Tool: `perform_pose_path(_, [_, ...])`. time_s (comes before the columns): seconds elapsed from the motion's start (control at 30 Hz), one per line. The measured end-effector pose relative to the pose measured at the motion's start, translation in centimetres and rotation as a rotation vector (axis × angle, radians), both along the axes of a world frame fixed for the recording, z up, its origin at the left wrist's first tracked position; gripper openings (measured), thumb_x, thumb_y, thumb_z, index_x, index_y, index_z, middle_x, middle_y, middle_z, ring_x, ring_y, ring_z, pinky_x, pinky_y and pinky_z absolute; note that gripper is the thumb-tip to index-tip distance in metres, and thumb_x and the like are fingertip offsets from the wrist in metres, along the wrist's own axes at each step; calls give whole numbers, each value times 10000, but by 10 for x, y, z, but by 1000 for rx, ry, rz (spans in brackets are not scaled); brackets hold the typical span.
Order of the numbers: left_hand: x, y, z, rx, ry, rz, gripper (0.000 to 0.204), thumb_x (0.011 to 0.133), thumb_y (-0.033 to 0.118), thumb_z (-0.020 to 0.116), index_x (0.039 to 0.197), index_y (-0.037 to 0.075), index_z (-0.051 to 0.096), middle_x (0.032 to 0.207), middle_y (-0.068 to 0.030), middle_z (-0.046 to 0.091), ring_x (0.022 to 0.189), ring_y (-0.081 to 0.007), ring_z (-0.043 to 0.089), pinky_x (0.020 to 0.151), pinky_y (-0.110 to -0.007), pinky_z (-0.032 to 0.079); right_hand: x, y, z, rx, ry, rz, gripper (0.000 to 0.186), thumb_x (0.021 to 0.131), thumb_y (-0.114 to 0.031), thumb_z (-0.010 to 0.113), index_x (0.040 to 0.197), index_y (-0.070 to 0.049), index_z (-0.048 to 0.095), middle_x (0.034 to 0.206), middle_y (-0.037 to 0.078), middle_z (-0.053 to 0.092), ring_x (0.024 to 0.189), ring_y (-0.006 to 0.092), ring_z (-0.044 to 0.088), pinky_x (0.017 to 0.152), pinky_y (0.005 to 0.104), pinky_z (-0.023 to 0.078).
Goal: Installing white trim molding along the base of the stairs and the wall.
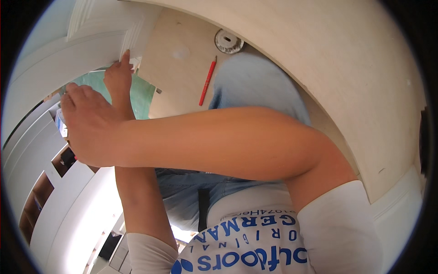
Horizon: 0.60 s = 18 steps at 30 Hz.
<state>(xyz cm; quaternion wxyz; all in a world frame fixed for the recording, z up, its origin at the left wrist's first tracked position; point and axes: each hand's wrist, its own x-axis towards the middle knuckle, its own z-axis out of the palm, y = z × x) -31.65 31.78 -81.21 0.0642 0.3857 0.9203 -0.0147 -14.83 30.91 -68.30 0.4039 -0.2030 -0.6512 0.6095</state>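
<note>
A white moulded panel [91, 36] like a cabinet door stands at the upper left. At its lower edge is my left hand [119, 76], with the index finger stretched up along the moulding and the other fingers curled in at the edge. Something small and white [135, 63] shows beside those fingers; its kind is unclear. My right arm crosses over my left forearm. My right hand [91, 123] is nearer to me, back upward, its fingers bent near the panel's edge; whatever they hold, if anything, is hidden.
On the beige board [178, 73] lie a red pencil [208, 81] and a round, stained metal disc [229, 41]. My knee in jeans [255, 82] is beside them. A large curved-looking beige panel [356, 68] borders the right. Green surface [143, 97] and white shelving [36, 169] lie left.
</note>
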Motion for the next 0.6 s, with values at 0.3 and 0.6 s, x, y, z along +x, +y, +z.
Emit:
perform_pose_path(0.3, [-5, -11, 39, -105, -17, -218, 529, 969, 529, 569, 1021, 44, 774, 946, -127, 777, 904, -319, 727, 871, -436, 526, -19, 7, -34, 100, -226, -202, 642, 854, -129, 653, 1412, 124, 459, 1468, 318, 452, 1386, 446, 431, 1210, 475, 311])
perform_pose_path(0.6, [2, -15, 113, -38, -95, -128, 409, 970, 379, 648, 1134, 11, 718, 1080, -196, 754, 1012, -407, 704, 890, -501, 541, -5, 52, -23, 3, -107, -47, 378, 969, -164, 609, 1305, 8, 624, 1317, 208, 640, 1181, 348, 639, 1014, 451, 511])
